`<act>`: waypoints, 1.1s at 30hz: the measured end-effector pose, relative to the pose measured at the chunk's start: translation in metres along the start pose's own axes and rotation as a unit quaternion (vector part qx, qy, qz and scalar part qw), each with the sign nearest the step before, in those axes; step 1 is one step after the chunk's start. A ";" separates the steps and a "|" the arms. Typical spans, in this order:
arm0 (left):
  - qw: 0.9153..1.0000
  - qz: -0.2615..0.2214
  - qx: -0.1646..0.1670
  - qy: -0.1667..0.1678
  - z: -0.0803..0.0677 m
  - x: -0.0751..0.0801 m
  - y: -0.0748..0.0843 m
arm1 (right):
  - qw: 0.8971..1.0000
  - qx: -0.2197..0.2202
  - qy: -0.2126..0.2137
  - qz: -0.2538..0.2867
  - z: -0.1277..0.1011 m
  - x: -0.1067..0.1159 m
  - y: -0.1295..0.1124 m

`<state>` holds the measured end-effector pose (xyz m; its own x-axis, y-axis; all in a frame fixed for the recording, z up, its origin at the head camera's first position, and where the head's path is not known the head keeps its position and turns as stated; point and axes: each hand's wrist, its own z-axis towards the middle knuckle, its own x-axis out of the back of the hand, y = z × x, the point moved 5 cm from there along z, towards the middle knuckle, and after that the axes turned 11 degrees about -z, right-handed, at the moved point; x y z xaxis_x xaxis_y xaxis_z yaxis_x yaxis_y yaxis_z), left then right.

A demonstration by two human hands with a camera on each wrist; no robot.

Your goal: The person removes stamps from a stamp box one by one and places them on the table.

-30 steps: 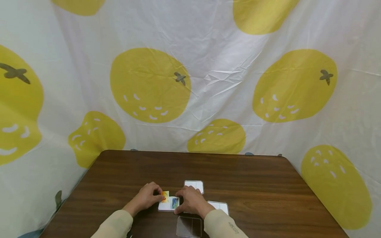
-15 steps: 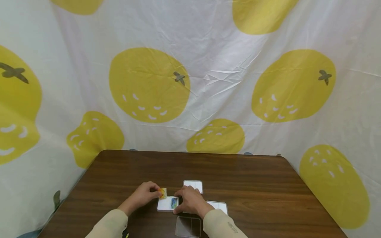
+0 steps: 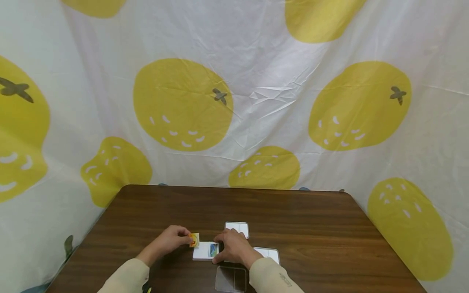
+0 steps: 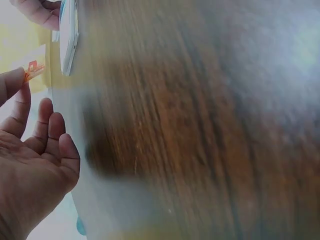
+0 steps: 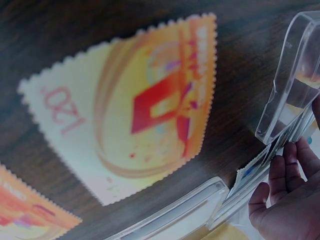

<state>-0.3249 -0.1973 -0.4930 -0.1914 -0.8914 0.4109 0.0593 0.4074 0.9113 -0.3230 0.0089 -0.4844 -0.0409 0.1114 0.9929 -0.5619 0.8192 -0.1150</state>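
Observation:
My left hand [image 3: 169,243] pinches a small orange-and-yellow postage stamp [image 3: 194,240] between thumb and index finger, at the far left corner of a white-backed clear case [image 3: 202,252]. In the left wrist view the stamp [image 4: 35,67] is at the fingertips and the other fingers hang loosely curled. A blue-green stamp [image 3: 213,250] sits on the right part of that case. Across the case's right side, my right hand [image 3: 235,246] holds it, thumb on the near edge and fingers on the far edge. The right wrist view shows the right hand [image 5: 292,205] with fingertips against the stack's edge.
Two more white-backed cases [image 3: 237,228] [image 3: 269,254] lie beyond and right of the right hand. A transparent case [image 3: 231,279] lies nearer. A perforated stamp marked 120 [image 5: 145,110] looms in the right wrist view, with part of another stamp [image 5: 35,212]; their support cannot be told.
My left hand has moved left with the orange stamp, away from the blue-green one, baring more of the white backing. The right hand keeps its hold on the case.

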 end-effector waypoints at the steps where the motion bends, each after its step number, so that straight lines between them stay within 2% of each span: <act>1: 1.000 -0.001 -0.002 -0.003 -0.001 0.001 0.000 | 1.000 0.000 0.001 -0.001 0.000 0.000 0.000; 4: 1.000 -0.010 -0.007 -0.017 -0.004 0.003 -0.001 | 1.000 0.001 0.003 -0.002 -0.001 0.000 0.000; 9: 0.999 -0.017 -0.034 -0.037 -0.010 0.009 -0.001 | 1.000 -0.002 0.002 0.000 -0.001 -0.001 0.000; 14: 0.998 -0.006 -0.050 -0.039 -0.016 0.015 -0.005 | 1.000 -0.002 0.002 -0.003 -0.001 -0.001 0.000; 21: 0.998 0.003 -0.049 -0.032 -0.020 0.018 -0.010 | 1.000 -0.004 0.001 -0.003 -0.001 -0.001 0.000; 26: 0.996 0.040 -0.078 -0.029 -0.019 0.020 -0.011 | 1.000 -0.003 0.001 -0.003 -0.002 0.000 0.000; 33: 0.988 0.115 -0.106 -0.003 -0.017 0.020 -0.012 | 1.000 -0.003 0.003 -0.001 -0.002 0.001 -0.001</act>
<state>-0.3131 -0.2237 -0.4951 -0.1553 -0.7791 0.6073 0.3059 0.5466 0.7795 -0.3207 0.0094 -0.4835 -0.0351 0.1122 0.9931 -0.5577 0.8223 -0.1126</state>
